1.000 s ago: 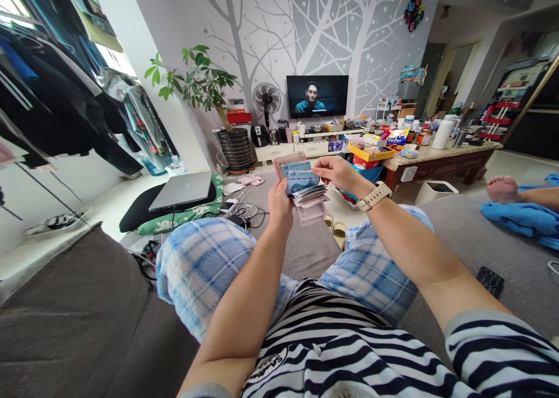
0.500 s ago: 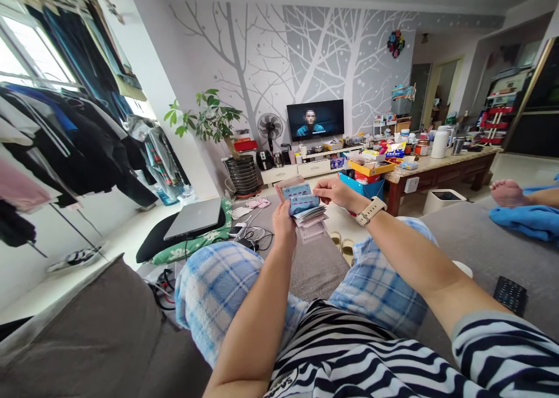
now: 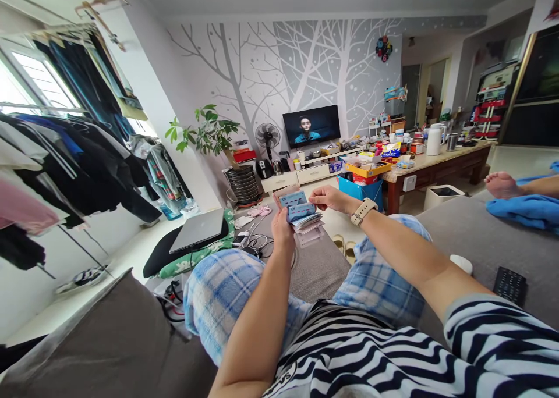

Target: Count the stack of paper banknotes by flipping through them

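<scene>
A thick stack of paper tickets [image 3: 302,212], blue ones on top and pale pink ones behind and below, is held out above my knees. My left hand [image 3: 283,230] grips the stack at its left side, with the thumb over the front. At the upper right edge of the top blue tickets, the fingers of my right hand [image 3: 331,199] are pinched together on a ticket. The lower tickets fan out toward me. Their small print is too fine to read. A beige watch [image 3: 364,212] is on my right wrist.
A laptop [image 3: 198,230] lies on a cushion to the left, beside tangled cables [image 3: 257,242]. A remote control [image 3: 510,285] and another person's bare foot [image 3: 500,185] are on the sofa at right. Ahead stand a cluttered table [image 3: 463,159], a bin [image 3: 443,197] and a television [image 3: 311,125].
The whole view has shifted a little as the head tilted up. Both hands still hold the tickets, and the top blue tickets sit at a slightly different angle.
</scene>
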`<control>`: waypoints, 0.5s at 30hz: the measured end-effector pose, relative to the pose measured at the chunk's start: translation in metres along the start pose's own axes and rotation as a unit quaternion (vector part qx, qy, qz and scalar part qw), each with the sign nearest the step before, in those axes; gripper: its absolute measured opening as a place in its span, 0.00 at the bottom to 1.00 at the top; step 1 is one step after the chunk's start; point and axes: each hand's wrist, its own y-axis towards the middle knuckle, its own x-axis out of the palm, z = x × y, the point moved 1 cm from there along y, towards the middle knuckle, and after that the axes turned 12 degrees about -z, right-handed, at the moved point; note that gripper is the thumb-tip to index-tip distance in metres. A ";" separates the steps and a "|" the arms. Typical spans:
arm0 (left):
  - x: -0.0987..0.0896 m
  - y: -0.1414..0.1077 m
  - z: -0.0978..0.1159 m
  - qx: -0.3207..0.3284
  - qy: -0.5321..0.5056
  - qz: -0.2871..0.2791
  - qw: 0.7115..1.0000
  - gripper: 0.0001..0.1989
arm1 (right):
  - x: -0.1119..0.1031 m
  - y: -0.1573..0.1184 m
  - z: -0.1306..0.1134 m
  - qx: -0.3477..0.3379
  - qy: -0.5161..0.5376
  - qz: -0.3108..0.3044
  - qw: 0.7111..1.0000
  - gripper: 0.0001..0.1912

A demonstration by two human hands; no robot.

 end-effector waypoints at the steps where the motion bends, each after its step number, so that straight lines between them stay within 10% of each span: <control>1: 0.000 -0.001 0.000 -0.005 -0.008 0.000 1.000 0.11 | 0.001 -0.001 -0.002 -0.001 0.004 -0.006 1.000 0.17; 15: -0.002 -0.001 -0.007 -0.035 -0.026 -0.041 0.998 0.12 | -0.002 0.003 0.004 0.051 -0.109 0.112 0.986 0.19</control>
